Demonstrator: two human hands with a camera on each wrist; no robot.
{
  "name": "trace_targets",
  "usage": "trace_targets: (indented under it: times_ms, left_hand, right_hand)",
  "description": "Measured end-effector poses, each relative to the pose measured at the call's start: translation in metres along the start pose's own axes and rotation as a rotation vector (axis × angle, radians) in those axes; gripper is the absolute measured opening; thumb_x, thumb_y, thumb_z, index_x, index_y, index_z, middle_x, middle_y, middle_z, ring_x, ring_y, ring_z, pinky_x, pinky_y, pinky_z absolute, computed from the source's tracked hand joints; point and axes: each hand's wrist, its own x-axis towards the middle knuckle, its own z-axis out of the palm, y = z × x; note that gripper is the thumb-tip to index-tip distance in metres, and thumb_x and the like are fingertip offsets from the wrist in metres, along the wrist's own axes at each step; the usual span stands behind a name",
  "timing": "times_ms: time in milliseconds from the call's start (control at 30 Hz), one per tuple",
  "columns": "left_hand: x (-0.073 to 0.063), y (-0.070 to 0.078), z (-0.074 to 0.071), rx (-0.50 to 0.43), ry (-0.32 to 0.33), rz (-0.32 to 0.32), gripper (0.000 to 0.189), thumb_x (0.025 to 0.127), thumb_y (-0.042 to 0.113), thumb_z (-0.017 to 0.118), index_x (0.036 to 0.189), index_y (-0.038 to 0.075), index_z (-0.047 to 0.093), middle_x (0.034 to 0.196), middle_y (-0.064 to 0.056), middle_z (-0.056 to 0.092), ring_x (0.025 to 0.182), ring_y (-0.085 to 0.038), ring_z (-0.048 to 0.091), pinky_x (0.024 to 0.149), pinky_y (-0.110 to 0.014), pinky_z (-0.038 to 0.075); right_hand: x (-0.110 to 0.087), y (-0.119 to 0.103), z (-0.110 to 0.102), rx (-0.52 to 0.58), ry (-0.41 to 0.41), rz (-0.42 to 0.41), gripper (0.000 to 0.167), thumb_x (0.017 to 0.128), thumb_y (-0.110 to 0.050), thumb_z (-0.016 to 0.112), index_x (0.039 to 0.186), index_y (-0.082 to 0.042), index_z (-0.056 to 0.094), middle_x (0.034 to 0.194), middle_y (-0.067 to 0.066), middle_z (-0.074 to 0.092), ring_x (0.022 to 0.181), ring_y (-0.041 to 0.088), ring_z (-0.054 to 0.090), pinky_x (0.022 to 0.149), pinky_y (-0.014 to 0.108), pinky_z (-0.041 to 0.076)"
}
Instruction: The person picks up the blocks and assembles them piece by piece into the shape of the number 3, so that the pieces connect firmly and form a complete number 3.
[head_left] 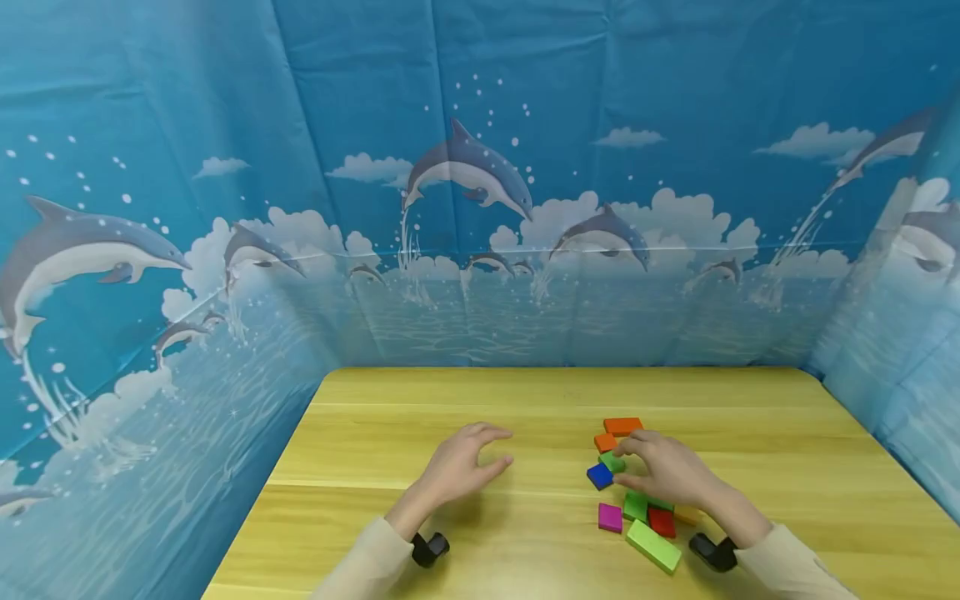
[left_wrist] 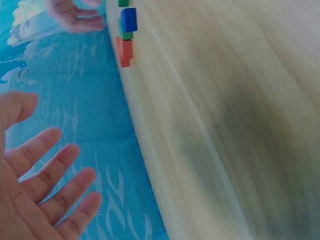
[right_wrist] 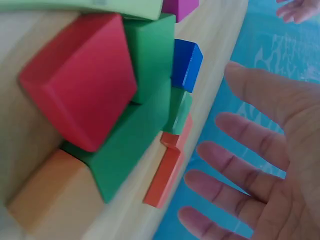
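My right hand [head_left: 667, 468] hovers over a loose group of coloured blocks on the right of the table, fingers spread and holding nothing. Close to its fingertips are a blue block [head_left: 600, 477], a small green block [head_left: 612, 462] and a small orange block [head_left: 605, 442]; a longer orange block [head_left: 623, 427] lies behind. Below the palm, a red block [right_wrist: 80, 82] leans over green blocks [right_wrist: 132, 145] in the right wrist view, beside a light orange block [right_wrist: 57, 195]. My left hand [head_left: 459, 467] is held above the table's left half, fingers apart, with nothing in it.
Nearer the front lie a magenta block [head_left: 611, 517] and a long light-green block [head_left: 653, 547]. The wooden table [head_left: 360, 450] ends at a blue dolphin-print curtain [head_left: 465, 325] behind and at the sides. Black bands [head_left: 430, 550] sit on both wrists.
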Motion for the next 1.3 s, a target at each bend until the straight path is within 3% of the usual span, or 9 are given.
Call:
trace_targets:
  times_ms: [233, 367, 533, 800, 967, 1100, 1300]
  left_hand:
    - [-0.011, 0.001, 0.004, -0.157, 0.005, -0.034, 0.036, 0.097, 0.040, 0.053, 0.122, 0.018, 0.065, 0.115, 0.009, 0.060, 0.105, -0.015, 0.057, 0.084, -0.034, 0.047]
    - [-0.017, -0.001, 0.006, -0.231, 0.001, -0.035, 0.035, 0.097, 0.038, 0.053, 0.122, 0.016, 0.065, 0.112, 0.009, 0.061, 0.102, -0.013, 0.057, 0.081, -0.030, 0.047]
    - [-0.023, 0.000, 0.009, -0.282, -0.014, -0.043, 0.034, 0.098, 0.036, 0.052, 0.122, 0.015, 0.064, 0.114, 0.009, 0.060, 0.103, -0.011, 0.056, 0.081, -0.029, 0.047]
    - [-0.032, 0.000, 0.014, -0.318, -0.026, -0.040, 0.035, 0.098, 0.037, 0.051, 0.122, 0.014, 0.064, 0.112, 0.007, 0.061, 0.103, -0.012, 0.056, 0.081, -0.029, 0.048]
    - [-0.032, 0.000, 0.016, -0.332, -0.028, -0.031, 0.035, 0.098, 0.037, 0.051, 0.122, 0.014, 0.064, 0.112, 0.007, 0.061, 0.103, -0.013, 0.057, 0.082, -0.028, 0.047]
    - [-0.032, 0.001, 0.018, -0.341, -0.035, -0.016, 0.035, 0.098, 0.036, 0.051, 0.121, 0.014, 0.064, 0.112, 0.006, 0.061, 0.102, -0.013, 0.057, 0.082, -0.028, 0.047]
    - [-0.033, 0.005, 0.022, -0.343, -0.045, -0.027, 0.031, 0.097, 0.033, 0.055, 0.120, 0.015, 0.065, 0.111, 0.009, 0.061, 0.102, -0.011, 0.057, 0.080, -0.028, 0.048]
  right_hand:
    - [-0.013, 0.003, 0.004, 0.119, -0.109, -0.014, 0.020, 0.081, -0.040, 0.074, 0.090, -0.023, 0.066, 0.091, -0.008, 0.054, 0.082, 0.014, 0.053, 0.066, 0.034, 0.046]
    - [-0.020, 0.002, 0.007, 0.168, -0.111, -0.028, 0.023, 0.081, -0.043, 0.073, 0.092, -0.024, 0.065, 0.094, -0.009, 0.050, 0.085, 0.013, 0.049, 0.069, 0.034, 0.045]
    - [-0.032, -0.003, 0.010, 0.131, -0.055, -0.039, 0.029, 0.078, -0.047, 0.074, 0.092, -0.024, 0.064, 0.093, -0.011, 0.048, 0.084, 0.011, 0.045, 0.067, 0.030, 0.042]
    - [-0.061, -0.014, 0.018, -0.010, 0.046, -0.025, 0.038, 0.069, -0.061, 0.074, 0.080, -0.030, 0.055, 0.084, -0.016, 0.038, 0.076, 0.006, 0.033, 0.062, 0.025, 0.030]
    - [-0.070, -0.024, 0.021, -0.062, 0.067, -0.033, 0.037, 0.069, -0.062, 0.073, 0.079, -0.030, 0.056, 0.083, -0.018, 0.038, 0.076, 0.004, 0.033, 0.062, 0.026, 0.033]
    - [-0.068, -0.033, 0.021, -0.051, 0.005, -0.060, 0.033, 0.071, -0.055, 0.076, 0.083, -0.028, 0.060, 0.087, -0.020, 0.043, 0.078, 0.004, 0.039, 0.065, 0.030, 0.042]
    - [-0.052, -0.050, 0.022, 0.003, -0.099, -0.116, 0.031, 0.067, -0.046, 0.081, 0.080, -0.028, 0.059, 0.083, -0.021, 0.041, 0.077, 0.004, 0.041, 0.070, 0.034, 0.044]
